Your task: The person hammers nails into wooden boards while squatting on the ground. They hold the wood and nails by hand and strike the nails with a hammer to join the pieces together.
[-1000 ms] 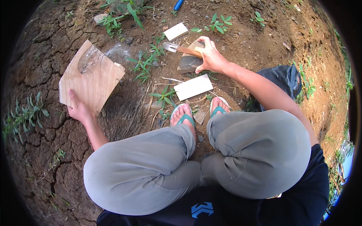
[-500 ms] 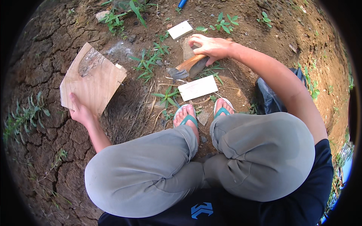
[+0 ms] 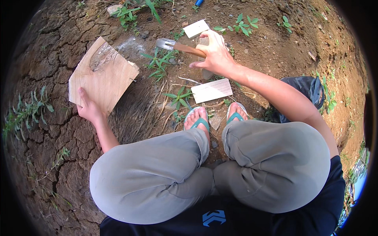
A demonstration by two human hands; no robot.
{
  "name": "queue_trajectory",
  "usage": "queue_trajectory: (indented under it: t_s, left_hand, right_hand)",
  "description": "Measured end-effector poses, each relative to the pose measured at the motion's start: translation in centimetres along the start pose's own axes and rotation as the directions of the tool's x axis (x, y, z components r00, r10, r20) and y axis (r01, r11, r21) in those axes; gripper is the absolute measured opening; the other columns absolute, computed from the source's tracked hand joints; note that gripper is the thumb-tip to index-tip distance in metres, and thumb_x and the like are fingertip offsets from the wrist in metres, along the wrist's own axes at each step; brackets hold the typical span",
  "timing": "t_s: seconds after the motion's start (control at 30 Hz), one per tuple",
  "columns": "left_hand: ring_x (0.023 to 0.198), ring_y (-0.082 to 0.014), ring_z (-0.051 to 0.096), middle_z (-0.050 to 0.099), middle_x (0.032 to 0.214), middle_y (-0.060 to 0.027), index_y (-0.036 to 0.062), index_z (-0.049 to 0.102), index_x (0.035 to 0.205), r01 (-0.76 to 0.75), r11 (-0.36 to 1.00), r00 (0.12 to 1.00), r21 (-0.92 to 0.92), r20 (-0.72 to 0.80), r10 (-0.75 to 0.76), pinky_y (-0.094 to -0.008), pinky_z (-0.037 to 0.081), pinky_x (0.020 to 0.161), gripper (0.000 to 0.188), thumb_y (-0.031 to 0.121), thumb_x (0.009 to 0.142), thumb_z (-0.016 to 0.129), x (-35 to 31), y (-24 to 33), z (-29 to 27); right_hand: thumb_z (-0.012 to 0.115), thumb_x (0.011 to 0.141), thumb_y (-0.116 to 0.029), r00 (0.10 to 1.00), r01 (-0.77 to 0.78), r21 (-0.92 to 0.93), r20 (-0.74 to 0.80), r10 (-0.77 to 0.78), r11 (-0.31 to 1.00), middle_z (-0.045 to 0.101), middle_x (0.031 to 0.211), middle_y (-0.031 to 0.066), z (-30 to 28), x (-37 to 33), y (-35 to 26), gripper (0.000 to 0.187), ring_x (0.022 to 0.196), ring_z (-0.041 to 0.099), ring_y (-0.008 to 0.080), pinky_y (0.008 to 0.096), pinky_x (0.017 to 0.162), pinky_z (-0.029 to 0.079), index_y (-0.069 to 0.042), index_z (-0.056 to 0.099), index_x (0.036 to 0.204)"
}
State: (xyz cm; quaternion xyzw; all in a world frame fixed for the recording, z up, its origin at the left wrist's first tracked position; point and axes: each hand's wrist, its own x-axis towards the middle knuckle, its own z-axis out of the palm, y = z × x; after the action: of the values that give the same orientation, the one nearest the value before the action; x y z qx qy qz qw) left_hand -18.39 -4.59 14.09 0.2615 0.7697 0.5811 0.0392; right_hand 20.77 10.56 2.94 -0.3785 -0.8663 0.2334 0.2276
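In my left hand is a flat, angular wooden board, gripped at its lower edge with the thumb on its face. A dark rough patch of bark or knot marks the board's upper part. My right hand is closed on the wooden handle of a hammer, whose metal head points left above the ground. Partly hidden behind that hand is a greyish block or stone. A pale rectangular wood piece lies in front of my feet, and a smaller pale piece lies farther off.
My feet in teal-strapped sandals are on the soil. A black plastic bag sits at the right beside my forearm. Small green plants and dry grass grow between the board and my feet. A blue object shows at the top edge.
My right hand has lifted the hammer; its head has swung up and left, away from the ground. The board remains in my left hand. The whole view has shifted slightly.
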Motion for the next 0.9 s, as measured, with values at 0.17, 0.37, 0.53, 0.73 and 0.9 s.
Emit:
queue_trajectory:
  t_s: [0.17,0.37,0.53,0.73,0.9]
  left_hand:
    - [0.098,-0.0216,0.069,0.068,0.12,-0.0183,-0.0102,0.06,0.125,0.009,1.0,1.0,0.023,-0.009,-0.009,-0.0356,0.058,0.084,0.052,0.032,0.097,0.073,-0.4,0.0,0.5]
    - [0.096,-0.0214,0.069,0.069,0.117,-0.0179,-0.01,0.061,0.122,-0.052,0.998,0.999,0.028,-0.007,0.052,-0.0351,0.058,0.083,0.051,0.032,0.097,0.073,0.0,0.0,0.0]
    - [0.097,-0.0215,0.069,0.069,0.118,-0.0172,-0.0097,0.061,0.125,-0.054,0.997,0.998,0.046,-0.033,0.056,-0.0352,0.058,0.084,0.053,0.034,0.097,0.073,-0.2,0.1,-0.1]
    - [0.096,-0.0231,0.07,0.069,0.118,-0.0183,-0.0102,0.059,0.125,-0.061,0.998,0.998,0.017,-0.034,0.062,-0.0358,0.059,0.083,0.054,0.033,0.097,0.073,-0.3,0.0,-0.4]
    - [0.098,-0.0237,0.069,0.068,0.119,-0.0188,-0.0105,0.058,0.127,-0.079,0.997,0.997,-0.023,-0.016,0.078,-0.0363,0.059,0.085,0.055,0.033,0.097,0.073,-0.2,-0.5,-0.2]
  right_hand:
    - [0.095,0.06,-0.045,0.945,-0.32,-0.155,0.011,0.326,0.934,0.04,0.137,0.0235,1.4,0.7,-1.3,0.067,0.139,0.03,0.042,0.0586,0.11,0.033,-0.011,0.073,0.112]
    - [0.096,0.058,-0.037,0.89,-0.416,-0.077,0.168,0.423,0.906,0.032,0.141,0.0233,1.7,1.4,0.6,0.087,0.129,0.042,0.0437,0.0582,0.104,0.039,0.002,0.055,0.124]
    - [0.094,0.062,-0.028,0.907,-0.389,-0.043,0.16,0.391,0.92,0.034,0.137,0.0209,2.2,0.8,0.6,0.077,0.13,0.038,0.0426,0.058,0.106,0.032,-0.001,0.055,0.122]
    - [0.091,0.063,-0.031,0.921,-0.329,-0.04,0.206,0.33,0.943,0.035,0.136,0.0195,2.3,0.8,1.6,0.082,0.129,0.036,0.0415,0.0581,0.105,0.033,-0.004,0.05,0.128]
    - [0.09,0.065,-0.03,0.929,-0.26,-0.044,0.263,0.262,0.965,0.036,0.137,0.0179,2.3,1.2,3.0,0.077,0.13,0.036,0.04,0.0563,0.105,0.033,-0.006,0.052,0.127]
